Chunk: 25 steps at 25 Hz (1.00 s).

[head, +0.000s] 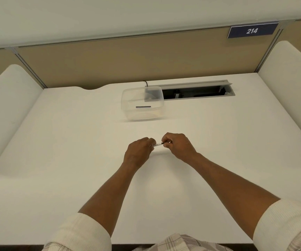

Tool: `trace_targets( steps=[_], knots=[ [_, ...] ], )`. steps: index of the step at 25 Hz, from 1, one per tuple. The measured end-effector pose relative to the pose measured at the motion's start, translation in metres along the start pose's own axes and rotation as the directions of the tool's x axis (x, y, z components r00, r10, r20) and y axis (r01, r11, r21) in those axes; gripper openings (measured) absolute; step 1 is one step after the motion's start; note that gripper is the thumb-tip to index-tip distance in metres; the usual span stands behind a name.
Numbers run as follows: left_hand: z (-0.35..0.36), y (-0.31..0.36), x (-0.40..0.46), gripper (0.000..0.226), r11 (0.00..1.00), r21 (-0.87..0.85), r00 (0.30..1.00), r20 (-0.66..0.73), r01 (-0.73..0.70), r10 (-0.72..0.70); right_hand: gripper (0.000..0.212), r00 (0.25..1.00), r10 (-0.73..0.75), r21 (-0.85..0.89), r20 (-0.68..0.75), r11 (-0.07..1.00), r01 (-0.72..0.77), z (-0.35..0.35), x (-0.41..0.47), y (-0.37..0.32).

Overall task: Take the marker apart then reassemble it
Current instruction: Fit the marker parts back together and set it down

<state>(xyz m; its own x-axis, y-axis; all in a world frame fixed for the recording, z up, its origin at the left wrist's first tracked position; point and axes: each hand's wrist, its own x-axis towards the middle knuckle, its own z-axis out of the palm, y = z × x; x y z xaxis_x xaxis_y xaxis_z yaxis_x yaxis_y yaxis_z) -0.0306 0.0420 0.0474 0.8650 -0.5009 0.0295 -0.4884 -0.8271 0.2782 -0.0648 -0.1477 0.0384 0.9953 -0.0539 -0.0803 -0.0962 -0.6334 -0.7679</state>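
At the far left a rounded white side partition (10, 98) borders the plain white desk (73, 151). Low on that side, a rolled-back cream ribbed sleeve (80, 232) ends at a bare forearm that reaches up toward the middle of the desk.

The left hand (138, 153) is curled into a loose fist with its back toward the camera, fingers closed round one end of a slim white marker with small dark print on its barrel (157, 145). The marker is held just above the desk, roughly level and tilted slightly upward to the right, bridging the short gap between the two hands. Only a short stretch of the white barrel shows; a narrow dark band sits at its right end, where it disappears into the other hand. Whether the cap is seated or partly pulled away cannot be told at this size.

The right hand (177, 146) is also closed, thumb and fingertips pinching the marker's right end, knuckles bent over it.

Farther back and slightly left of the hands' gap stands a clear plastic rectangular container (142, 113), with a thin dark stick-like piece (143, 106) lying inside it. Behind and right of it is a grey metal cable hatch (200, 84), its flap raised. Higher up on the right, a dark blue sign reading 214 (252, 30) is fixed to the tan divider panel (109, 60).
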Motion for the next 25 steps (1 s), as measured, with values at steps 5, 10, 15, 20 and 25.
trace_targets(
  steps=[5,10,15,20,25],
  knots=[
    [0.0,0.014,-0.004,0.013,0.999,-0.041,0.999,0.029,0.031,-0.03,0.01,0.999,0.011,-0.024,-0.033,1.0,-0.012,0.001,-0.01,0.001],
    [-0.004,0.028,-0.002,0.011,0.996,-0.076,0.999,0.006,0.046,-0.046,0.012,0.998,-0.005,-0.004,-0.059,1.0,0.004,-0.001,-0.021,-0.001],
    [-0.01,0.034,0.0,0.006,0.996,-0.067,0.998,-0.021,0.053,-0.055,0.011,0.995,0.007,0.036,-0.101,0.999,-0.003,-0.008,-0.027,-0.01],
    [-0.015,0.041,0.001,0.006,0.996,-0.064,0.997,-0.042,0.057,-0.06,0.012,0.991,0.001,0.047,-0.136,0.999,0.005,-0.014,-0.029,-0.014],
    [-0.012,0.046,-0.003,0.006,0.998,-0.052,0.998,-0.041,0.039,-0.041,0.012,0.988,0.012,0.044,-0.156,0.999,-0.005,-0.011,-0.038,-0.011]
  ],
)
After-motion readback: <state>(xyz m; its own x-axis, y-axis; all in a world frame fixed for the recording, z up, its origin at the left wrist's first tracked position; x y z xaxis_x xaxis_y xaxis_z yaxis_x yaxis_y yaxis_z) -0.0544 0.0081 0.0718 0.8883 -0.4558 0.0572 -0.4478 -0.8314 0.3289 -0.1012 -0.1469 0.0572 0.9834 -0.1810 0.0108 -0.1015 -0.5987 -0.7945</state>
